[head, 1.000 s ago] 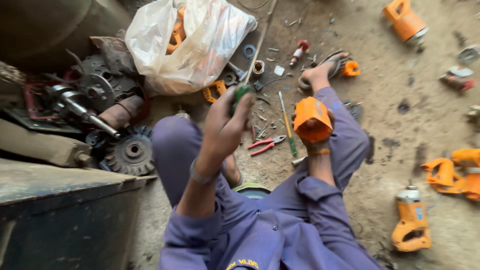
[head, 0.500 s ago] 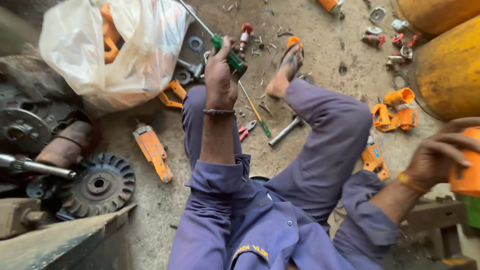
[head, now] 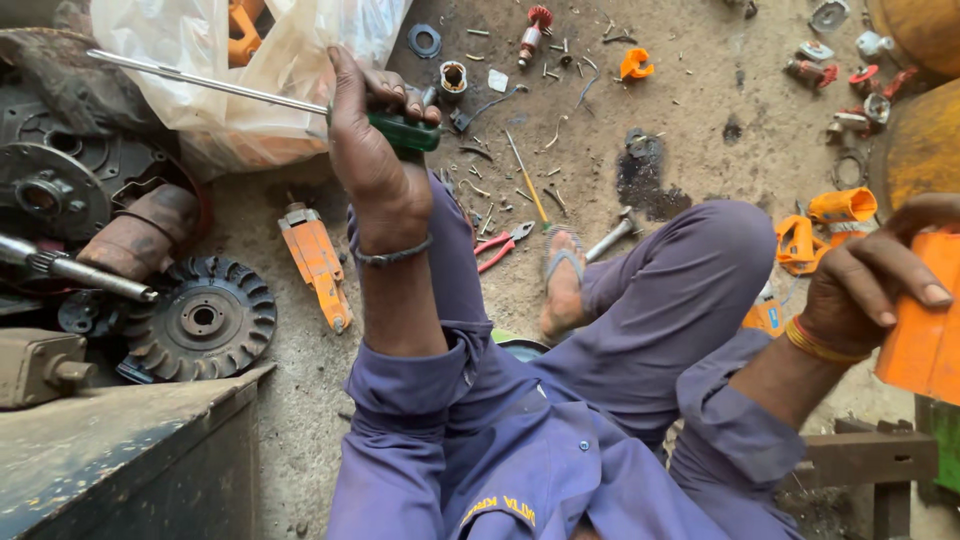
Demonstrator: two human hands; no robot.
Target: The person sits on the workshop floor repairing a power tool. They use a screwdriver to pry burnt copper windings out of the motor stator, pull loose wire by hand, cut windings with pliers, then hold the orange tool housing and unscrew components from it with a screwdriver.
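Between my left hand's curled fingers I am clamping a green-handled long steel screwdriver, steadying it; right hand's fingers are gripping an orange plastic housing.

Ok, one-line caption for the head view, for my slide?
Seated on a gritty floor among scattered parts, left hand raises a green-handled screwdriver while right hand grips an orange casing.

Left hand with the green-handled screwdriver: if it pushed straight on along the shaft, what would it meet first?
Probably the white plastic bag: the screwdriver in the left hand already points across it, though depth is unclear.
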